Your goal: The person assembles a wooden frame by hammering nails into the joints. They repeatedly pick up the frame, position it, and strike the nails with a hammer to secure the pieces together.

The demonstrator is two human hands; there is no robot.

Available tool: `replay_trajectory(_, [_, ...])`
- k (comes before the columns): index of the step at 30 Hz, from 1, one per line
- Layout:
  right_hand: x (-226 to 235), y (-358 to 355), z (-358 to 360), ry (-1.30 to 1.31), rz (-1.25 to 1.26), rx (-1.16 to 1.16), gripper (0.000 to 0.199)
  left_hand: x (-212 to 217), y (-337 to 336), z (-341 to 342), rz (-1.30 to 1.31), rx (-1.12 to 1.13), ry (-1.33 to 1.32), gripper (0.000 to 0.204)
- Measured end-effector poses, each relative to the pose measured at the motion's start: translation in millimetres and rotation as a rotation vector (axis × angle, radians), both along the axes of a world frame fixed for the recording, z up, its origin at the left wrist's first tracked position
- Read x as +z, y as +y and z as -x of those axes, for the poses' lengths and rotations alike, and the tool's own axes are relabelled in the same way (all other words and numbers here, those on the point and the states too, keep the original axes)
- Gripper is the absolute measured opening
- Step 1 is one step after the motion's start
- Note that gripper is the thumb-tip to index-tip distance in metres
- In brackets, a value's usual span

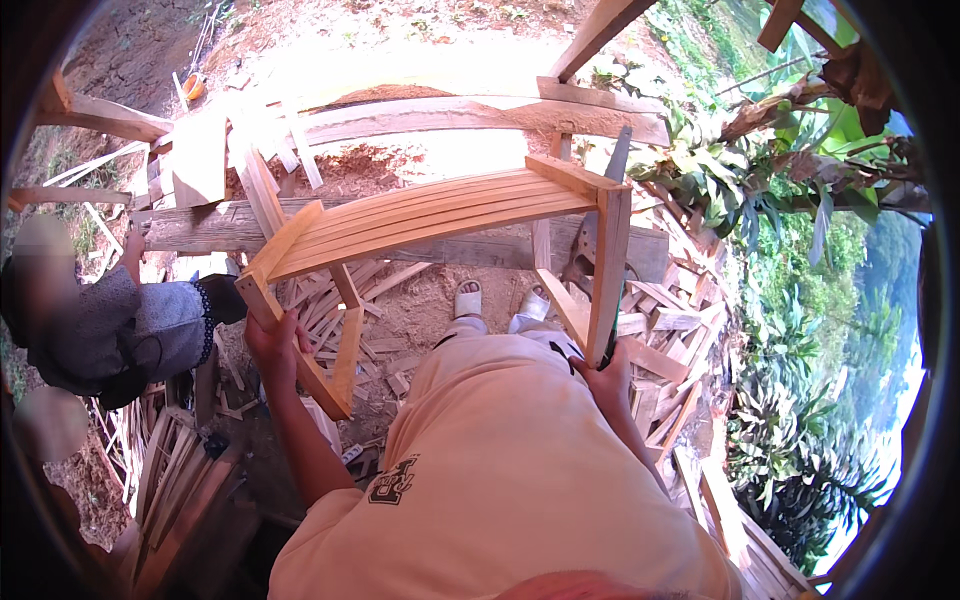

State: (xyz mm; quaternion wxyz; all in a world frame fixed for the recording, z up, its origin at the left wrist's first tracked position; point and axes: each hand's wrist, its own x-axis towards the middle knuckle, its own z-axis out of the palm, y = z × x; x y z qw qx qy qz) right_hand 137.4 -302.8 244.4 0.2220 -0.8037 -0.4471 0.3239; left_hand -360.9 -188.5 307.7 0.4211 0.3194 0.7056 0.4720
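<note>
Bystander's head point(45, 255) blurred, right grip point(607, 375) partly hidden

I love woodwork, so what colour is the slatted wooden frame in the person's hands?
The slatted wooden frame is yellowish brown, best seen in the head view.

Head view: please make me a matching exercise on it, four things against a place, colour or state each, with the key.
1. left hand
2. right hand
3. sandals
4. round container

A. orange, at the picture's upper left
B. at the near end of the right post of the slatted wooden frame
C. white, near the picture's centre
D. fingers around the frame's left leg

Pairs: 1-D, 2-B, 3-C, 4-A
</note>
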Motion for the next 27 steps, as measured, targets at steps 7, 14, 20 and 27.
replay_trajectory(7, [-7.4, -60.2, -3.6, 0.155, 0.353, -0.022, 0.065, -43.8, -43.7, 32.5, -0.198, 0.017, 0.220, 0.027])
replay_trajectory(14, [-31.2, -99.2, -8.2, 0.118, 0.305, -0.014, 0.046, -48.5, -44.3, 50.5, -0.291, -0.055, 0.503, 0.019])
replay_trajectory(20, [-61.1, -134.0, -21.1, 0.366, 0.366, -0.380, 0.025, -44.8, -33.3, 52.4, -0.251, -0.213, 0.523, 0.024])
replay_trajectory(27, [-2.3, -58.3, 5.3, 0.964, 0.121, -0.771, 0.022, -17.6, 25.4, -4.0, -0.217, -0.308, 0.474, 0.033])
